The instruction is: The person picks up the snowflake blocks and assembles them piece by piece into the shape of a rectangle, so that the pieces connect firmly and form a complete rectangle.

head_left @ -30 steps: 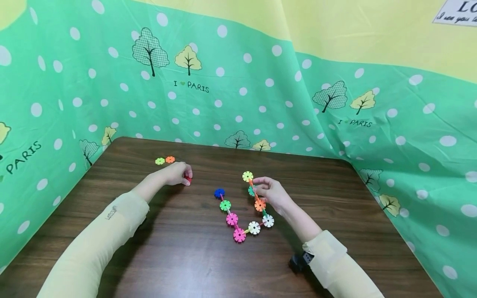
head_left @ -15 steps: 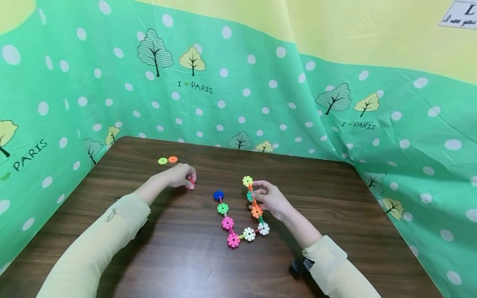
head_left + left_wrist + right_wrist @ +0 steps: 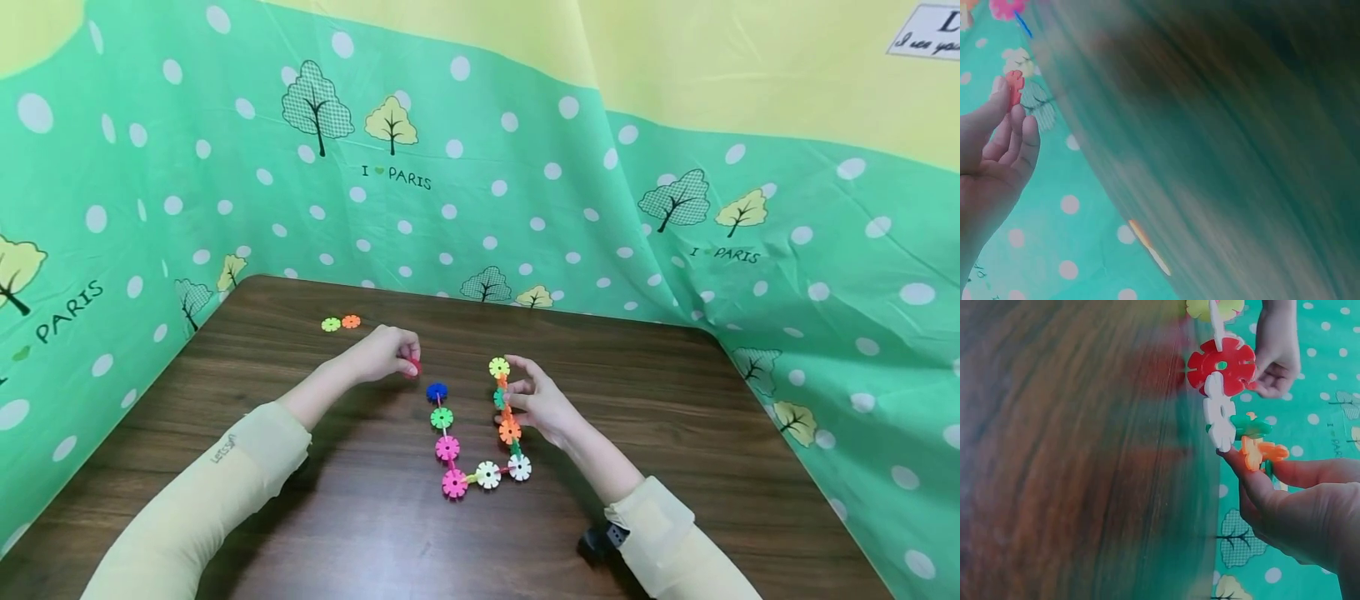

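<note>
My left hand (image 3: pixel 384 353) pinches a small red notched snowflake disc (image 3: pixel 416 367) between thumb and fingertips, up to the left of the chain's blue disc (image 3: pixel 437 392). The left wrist view shows that same red disc (image 3: pixel 1015 87) edge-on at the fingertips. A U-shaped chain of interlocked snowflake discs (image 3: pixel 447 448) runs from the blue end, through green, pink, white and orange, to a yellow disc (image 3: pixel 499 367). Along its right side, my right hand (image 3: pixel 546 406) grips the chain near the green and orange discs. Thumb and finger pinch around an orange disc (image 3: pixel 1251 454) in the right wrist view.
Two loose discs, one lime (image 3: pixel 331 324) and one orange (image 3: pixel 351 322), lie at the back left of the dark wood table (image 3: pixel 337 517). A black device (image 3: pixel 596 543) sits by the right cuff. Green printed cloth (image 3: pixel 450 200) hangs behind the table.
My left hand has moved right with the red disc, closer to the chain's blue end. The chain's near part has swung left, while my right hand keeps its grip.
</note>
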Available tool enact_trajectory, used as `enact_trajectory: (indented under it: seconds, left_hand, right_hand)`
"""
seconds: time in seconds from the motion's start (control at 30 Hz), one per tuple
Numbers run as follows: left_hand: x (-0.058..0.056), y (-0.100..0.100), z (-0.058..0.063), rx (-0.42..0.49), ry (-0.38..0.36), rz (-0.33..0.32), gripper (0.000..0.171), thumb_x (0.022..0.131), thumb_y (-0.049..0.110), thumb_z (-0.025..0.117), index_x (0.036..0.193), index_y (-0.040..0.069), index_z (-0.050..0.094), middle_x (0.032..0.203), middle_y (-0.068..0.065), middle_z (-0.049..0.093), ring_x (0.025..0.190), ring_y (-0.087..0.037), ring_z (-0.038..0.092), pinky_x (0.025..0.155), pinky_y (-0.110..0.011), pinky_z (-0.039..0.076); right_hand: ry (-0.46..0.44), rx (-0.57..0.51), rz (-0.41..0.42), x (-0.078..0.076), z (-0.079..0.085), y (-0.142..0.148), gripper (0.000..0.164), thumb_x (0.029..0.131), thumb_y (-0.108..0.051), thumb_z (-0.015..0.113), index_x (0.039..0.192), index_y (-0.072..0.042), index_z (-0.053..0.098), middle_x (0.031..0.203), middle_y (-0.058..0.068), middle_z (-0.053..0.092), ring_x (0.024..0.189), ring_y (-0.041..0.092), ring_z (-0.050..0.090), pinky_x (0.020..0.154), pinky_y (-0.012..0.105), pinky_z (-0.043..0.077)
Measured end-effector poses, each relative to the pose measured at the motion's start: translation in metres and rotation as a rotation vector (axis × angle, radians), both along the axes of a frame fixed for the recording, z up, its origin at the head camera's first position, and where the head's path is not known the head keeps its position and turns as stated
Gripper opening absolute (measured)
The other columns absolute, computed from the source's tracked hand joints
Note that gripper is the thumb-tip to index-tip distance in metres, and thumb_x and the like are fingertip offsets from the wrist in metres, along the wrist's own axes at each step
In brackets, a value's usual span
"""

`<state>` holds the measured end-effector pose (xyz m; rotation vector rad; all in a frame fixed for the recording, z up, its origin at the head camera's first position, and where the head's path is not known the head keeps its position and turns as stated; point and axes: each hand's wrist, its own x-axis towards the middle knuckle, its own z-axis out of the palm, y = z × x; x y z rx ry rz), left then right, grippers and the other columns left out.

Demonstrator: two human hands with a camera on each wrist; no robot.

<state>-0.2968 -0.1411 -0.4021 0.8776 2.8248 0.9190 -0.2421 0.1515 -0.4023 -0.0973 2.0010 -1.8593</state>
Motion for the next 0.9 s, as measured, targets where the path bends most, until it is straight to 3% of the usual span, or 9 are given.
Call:
enact_trajectory:
  seconds: [0.2,0.57,0.9]
  left_hand:
    - [0.009,0.017,0.002,0.039,0.022,0.033,0.016,0.079,0.014,0.076,0.079,0.011,0.061,0.072,0.002,0.064,0.067,-0.010,0.058,0.062,-0.025,0.050]
    - [0.028,0.046,0.003,0.174,0.104,0.150,0.015,0.080,0.014,0.076,0.079,0.012,0.061,0.072,0.003,0.063,0.066,-0.009,0.056,0.062,-0.023,0.049]
    - [0.040,0.065,0.010,0.261,0.148,0.175,0.015,0.080,0.012,0.075,0.078,0.011,0.060,0.072,0.002,0.064,0.065,-0.009,0.057,0.061,-0.022,0.051]
  right_hand:
    - [0.001,-0.004,0.025,0.002,0.000,-0.004,0.065,0.091,0.010,0.049,0.147,-0.016,0.027,0.096,0.012,0.046,0.081,0.018,0.056,0.078,0.048,0.055]
    - [0.011,-0.005,0.030,0.004,0.001,-0.015,0.063,0.091,0.010,0.049,0.146,-0.014,0.029,0.095,0.011,0.045,0.080,0.019,0.056,0.078,0.049,0.054]
    - [0.041,0.040,0.035,0.006,0.006,-0.021,0.062,0.090,0.008,0.051,0.144,-0.016,0.033,0.095,0.010,0.046,0.080,0.019,0.057,0.074,0.045,0.056]
